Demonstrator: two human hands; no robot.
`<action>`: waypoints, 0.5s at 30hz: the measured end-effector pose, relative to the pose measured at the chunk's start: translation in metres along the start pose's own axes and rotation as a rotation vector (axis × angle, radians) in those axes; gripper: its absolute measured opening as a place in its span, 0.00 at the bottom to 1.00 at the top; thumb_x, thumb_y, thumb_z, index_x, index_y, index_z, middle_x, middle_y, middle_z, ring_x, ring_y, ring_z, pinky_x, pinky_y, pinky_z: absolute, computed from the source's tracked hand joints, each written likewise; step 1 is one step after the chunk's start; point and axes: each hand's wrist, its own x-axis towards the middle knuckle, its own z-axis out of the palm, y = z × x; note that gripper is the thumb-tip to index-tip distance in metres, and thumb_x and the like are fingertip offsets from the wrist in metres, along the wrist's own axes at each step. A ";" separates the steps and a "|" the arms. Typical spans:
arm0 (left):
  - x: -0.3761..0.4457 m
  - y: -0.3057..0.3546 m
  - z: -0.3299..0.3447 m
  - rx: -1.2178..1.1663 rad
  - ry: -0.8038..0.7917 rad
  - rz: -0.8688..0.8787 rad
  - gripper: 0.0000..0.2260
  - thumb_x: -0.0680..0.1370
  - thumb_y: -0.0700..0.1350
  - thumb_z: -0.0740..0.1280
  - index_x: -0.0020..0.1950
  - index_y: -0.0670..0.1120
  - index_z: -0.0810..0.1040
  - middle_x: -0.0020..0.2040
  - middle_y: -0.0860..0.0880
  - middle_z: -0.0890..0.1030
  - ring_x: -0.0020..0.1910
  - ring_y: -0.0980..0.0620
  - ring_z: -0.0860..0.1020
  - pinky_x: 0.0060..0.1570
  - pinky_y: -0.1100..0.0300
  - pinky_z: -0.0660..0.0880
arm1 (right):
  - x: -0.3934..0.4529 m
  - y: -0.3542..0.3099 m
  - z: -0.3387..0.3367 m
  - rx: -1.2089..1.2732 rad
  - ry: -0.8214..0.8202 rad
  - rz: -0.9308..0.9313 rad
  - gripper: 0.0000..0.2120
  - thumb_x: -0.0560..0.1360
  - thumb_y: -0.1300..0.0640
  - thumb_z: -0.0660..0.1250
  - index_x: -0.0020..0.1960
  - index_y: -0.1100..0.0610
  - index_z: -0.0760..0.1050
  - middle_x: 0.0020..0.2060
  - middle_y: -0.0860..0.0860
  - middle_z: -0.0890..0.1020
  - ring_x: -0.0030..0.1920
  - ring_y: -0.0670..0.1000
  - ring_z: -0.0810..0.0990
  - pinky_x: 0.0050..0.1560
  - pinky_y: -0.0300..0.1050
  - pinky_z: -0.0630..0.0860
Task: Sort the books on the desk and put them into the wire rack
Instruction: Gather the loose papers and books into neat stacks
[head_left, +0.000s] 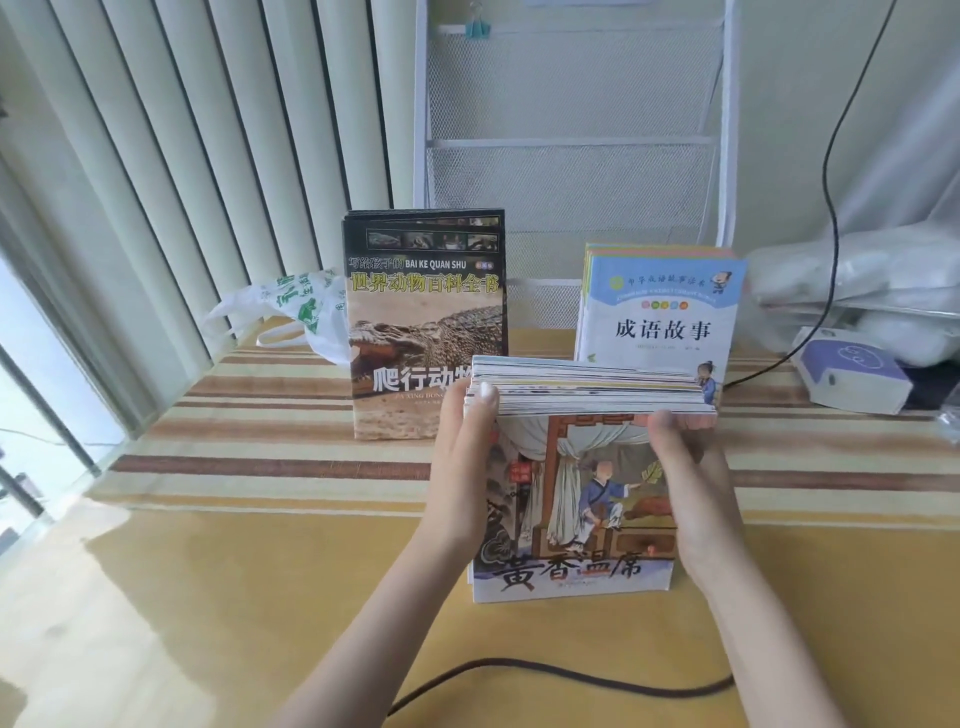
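Note:
A thick stack of thin picture books (582, 499) stands upright on the desk in front of me, its front cover showing a child in blue by a curtained bed. My left hand (460, 467) holds the stack's left side with the thumb over the top edge. My right hand (691, 488) holds its right side. Behind it on the left stands a dark book with a crocodile cover (423, 312). Behind on the right a set of pale blue story books (660, 306) stands upright. The white wire rack (571, 171) leans against the wall at the back, its mesh pockets showing nothing inside.
A white and green plastic bag (296, 312) lies left of the crocodile book. A white and purple device (852, 371) and clear plastic packaging (862, 280) sit at the right. A black cable (519, 670) runs across the near desk. Vertical blinds hang at the left.

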 end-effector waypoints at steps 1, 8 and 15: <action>-0.002 -0.002 0.000 0.041 0.000 0.020 0.40 0.65 0.73 0.63 0.71 0.52 0.67 0.68 0.52 0.74 0.67 0.53 0.71 0.67 0.46 0.67 | -0.001 -0.001 0.000 -0.024 0.008 -0.056 0.27 0.56 0.23 0.65 0.42 0.43 0.77 0.34 0.32 0.80 0.41 0.32 0.78 0.41 0.22 0.68; -0.015 -0.030 -0.008 0.257 0.008 0.182 0.27 0.66 0.56 0.74 0.62 0.56 0.69 0.54 0.57 0.81 0.56 0.56 0.80 0.58 0.51 0.76 | -0.006 0.022 -0.005 -0.138 -0.049 -0.172 0.30 0.62 0.25 0.64 0.40 0.53 0.75 0.35 0.49 0.80 0.39 0.44 0.78 0.41 0.31 0.71; 0.004 -0.008 -0.011 0.383 0.066 -0.077 0.30 0.64 0.65 0.74 0.57 0.48 0.74 0.49 0.52 0.83 0.46 0.55 0.83 0.48 0.54 0.80 | 0.004 -0.003 0.003 -0.257 -0.075 0.094 0.14 0.70 0.34 0.63 0.42 0.44 0.75 0.37 0.35 0.79 0.40 0.35 0.75 0.39 0.33 0.68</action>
